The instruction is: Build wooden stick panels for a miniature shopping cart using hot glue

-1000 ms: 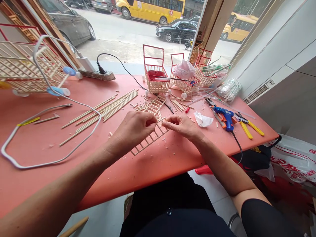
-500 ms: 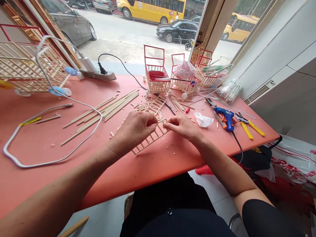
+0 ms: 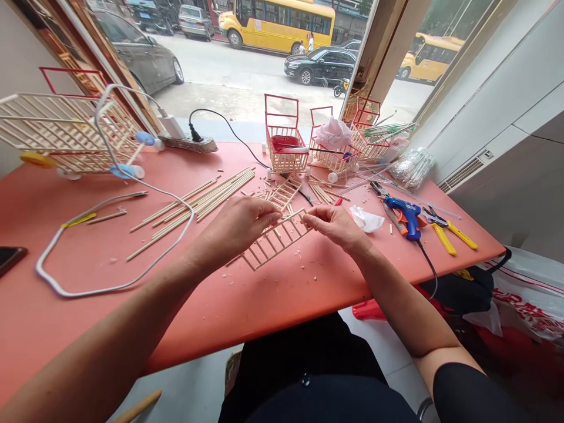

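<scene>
A small ladder-like frame of thin wooden sticks [image 3: 274, 244] is held tilted just above the pink table [image 3: 282, 305]. My left hand [image 3: 249, 226] has thumb and fingers pinched at its upper long side, near the middle. My right hand [image 3: 332, 223] pinches the frame's right end between thumb and fingers. Behind the hands lies another stick lattice [image 3: 286, 192] among short cut sticks [image 3: 319, 192]. Long loose sticks [image 3: 211, 197] lie in a bunch to the left.
Small stick carts [image 3: 286, 153] stand at the back, and a larger stick cart [image 3: 79, 132] is at left. A white cable [image 3: 44, 258] loops on the left. At right lie a blue glue gun [image 3: 408, 217], yellow-handled pliers [image 3: 445, 235] and crumpled tissue [image 3: 366, 220].
The view has shifted a little, bringing a dark phone-like object in at the left edge. My left hand sits slightly farther from my right, so more of the frame shows between them.
</scene>
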Demonstrator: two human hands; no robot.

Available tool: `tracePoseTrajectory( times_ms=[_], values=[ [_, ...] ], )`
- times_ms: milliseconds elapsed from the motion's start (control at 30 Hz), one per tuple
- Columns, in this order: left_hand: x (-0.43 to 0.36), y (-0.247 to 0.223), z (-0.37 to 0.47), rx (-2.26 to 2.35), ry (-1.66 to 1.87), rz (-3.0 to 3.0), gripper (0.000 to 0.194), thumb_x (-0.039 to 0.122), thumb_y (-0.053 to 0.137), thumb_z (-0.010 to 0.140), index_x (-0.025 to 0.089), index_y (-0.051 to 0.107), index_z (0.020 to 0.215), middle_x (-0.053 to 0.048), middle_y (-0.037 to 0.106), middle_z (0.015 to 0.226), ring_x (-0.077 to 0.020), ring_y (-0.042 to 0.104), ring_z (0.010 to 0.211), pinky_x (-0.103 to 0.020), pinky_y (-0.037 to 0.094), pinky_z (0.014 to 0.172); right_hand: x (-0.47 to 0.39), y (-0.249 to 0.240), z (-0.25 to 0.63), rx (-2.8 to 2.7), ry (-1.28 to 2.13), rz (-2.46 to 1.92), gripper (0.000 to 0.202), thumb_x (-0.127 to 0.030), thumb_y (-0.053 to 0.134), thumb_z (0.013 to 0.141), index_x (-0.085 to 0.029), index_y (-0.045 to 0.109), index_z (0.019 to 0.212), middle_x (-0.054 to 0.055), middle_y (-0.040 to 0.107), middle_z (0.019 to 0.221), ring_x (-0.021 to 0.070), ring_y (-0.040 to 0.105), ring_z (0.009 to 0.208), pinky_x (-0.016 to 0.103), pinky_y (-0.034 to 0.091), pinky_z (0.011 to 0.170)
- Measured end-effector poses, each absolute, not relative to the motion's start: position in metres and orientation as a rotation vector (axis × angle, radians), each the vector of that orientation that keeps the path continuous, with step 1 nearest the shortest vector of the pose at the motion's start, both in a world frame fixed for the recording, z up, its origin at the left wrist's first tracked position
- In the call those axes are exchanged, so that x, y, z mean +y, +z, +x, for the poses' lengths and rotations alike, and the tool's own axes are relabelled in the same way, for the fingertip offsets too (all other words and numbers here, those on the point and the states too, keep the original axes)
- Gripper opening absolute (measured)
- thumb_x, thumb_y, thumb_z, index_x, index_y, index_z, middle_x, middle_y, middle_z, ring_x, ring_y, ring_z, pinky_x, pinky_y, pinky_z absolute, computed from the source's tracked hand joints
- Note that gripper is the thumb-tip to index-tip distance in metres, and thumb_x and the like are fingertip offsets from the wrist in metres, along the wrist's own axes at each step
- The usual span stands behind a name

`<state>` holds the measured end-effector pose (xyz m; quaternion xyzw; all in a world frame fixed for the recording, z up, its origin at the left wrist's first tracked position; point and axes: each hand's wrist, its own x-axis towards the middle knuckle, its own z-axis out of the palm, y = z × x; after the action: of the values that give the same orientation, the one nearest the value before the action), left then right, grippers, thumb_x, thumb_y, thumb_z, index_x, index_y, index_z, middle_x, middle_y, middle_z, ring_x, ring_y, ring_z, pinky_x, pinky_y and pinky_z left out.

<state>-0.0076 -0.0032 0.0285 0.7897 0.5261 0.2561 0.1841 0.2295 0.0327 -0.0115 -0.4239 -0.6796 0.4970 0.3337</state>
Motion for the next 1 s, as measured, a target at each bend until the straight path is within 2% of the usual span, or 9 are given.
tracePoseTrajectory(
  times_ms=[167, 333, 467, 600, 767, 1000],
  values=[
    [0.0, 0.032, -0.017, 1.519, 0.756, 2.201, 0.034, 0.042, 0.058, 0.093, 0.02, 0.083, 0.088, -0.005, 0.08, 0.077, -0.0186, 0.066, 0.069, -0.026, 0.044, 0.064, 0.033, -0.007, 0.231, -1.697, 1.318, -1.128, 0.044, -0.059, 0.079, 0.077, -0.016, 0.071, 0.079, 0.0, 0.064, 0.072, 0.0113, 0.052, 0.067, 0.028, 0.043, 0.068],
    [0.001, 0.03, -0.017, 1.437, 0.618, 2.206, 0.037, 0.046, 0.058, 0.09, 0.019, 0.082, 0.084, -0.003, 0.075, 0.069, -0.0166, 0.063, 0.064, -0.025, 0.042, 0.062, 0.033, -0.01, 0.231, -1.689, 1.313, -1.123, 0.044, -0.06, 0.08, 0.076, -0.016, 0.072, 0.079, 0.001, 0.066, 0.074, 0.0128, 0.056, 0.072, 0.029, 0.046, 0.075],
    [0.0, 0.029, -0.017, 1.419, 0.546, 2.204, 0.035, 0.044, 0.058, 0.088, 0.019, 0.081, 0.08, -0.003, 0.075, 0.07, -0.0167, 0.064, 0.066, -0.026, 0.042, 0.063, 0.034, -0.013, 0.231, -1.725, 1.293, -1.121, 0.043, -0.058, 0.081, 0.077, -0.015, 0.073, 0.081, 0.003, 0.07, 0.08, 0.0156, 0.062, 0.08, 0.031, 0.048, 0.082],
    [0.001, 0.025, -0.016, 1.383, 0.522, 2.212, 0.032, 0.045, 0.06, 0.088, 0.021, 0.08, 0.083, -0.002, 0.077, 0.076, -0.017, 0.065, 0.071, -0.026, 0.042, 0.068, 0.035, -0.015, 0.232, -1.765, 1.252, -1.119, 0.043, -0.058, 0.079, 0.079, -0.015, 0.074, 0.082, 0.004, 0.071, 0.081, 0.0167, 0.062, 0.08, 0.032, 0.048, 0.081],
    [0.001, 0.02, -0.007, 1.384, 0.578, 2.163, 0.035, 0.046, 0.057, 0.089, 0.018, 0.077, 0.083, -0.003, 0.076, 0.077, -0.0166, 0.064, 0.071, -0.027, 0.043, 0.069, 0.035, -0.017, 0.231, -1.806, 1.224, -1.109, 0.042, -0.058, 0.076, 0.081, -0.016, 0.074, 0.078, 0.005, 0.072, 0.08, 0.0172, 0.062, 0.08, 0.032, 0.047, 0.081],
    [-0.002, 0.021, 0.005, 1.392, 0.657, 2.122, 0.031, 0.039, 0.06, 0.089, 0.017, 0.075, 0.074, -0.002, 0.074, 0.068, -0.0153, 0.062, 0.065, -0.026, 0.042, 0.068, 0.034, -0.017, 0.229, -1.872, 1.214, -1.096, 0.04, -0.054, 0.073, 0.083, -0.015, 0.075, 0.079, 0.005, 0.071, 0.079, 0.0168, 0.061, 0.076, 0.031, 0.046, 0.076]
  ],
)
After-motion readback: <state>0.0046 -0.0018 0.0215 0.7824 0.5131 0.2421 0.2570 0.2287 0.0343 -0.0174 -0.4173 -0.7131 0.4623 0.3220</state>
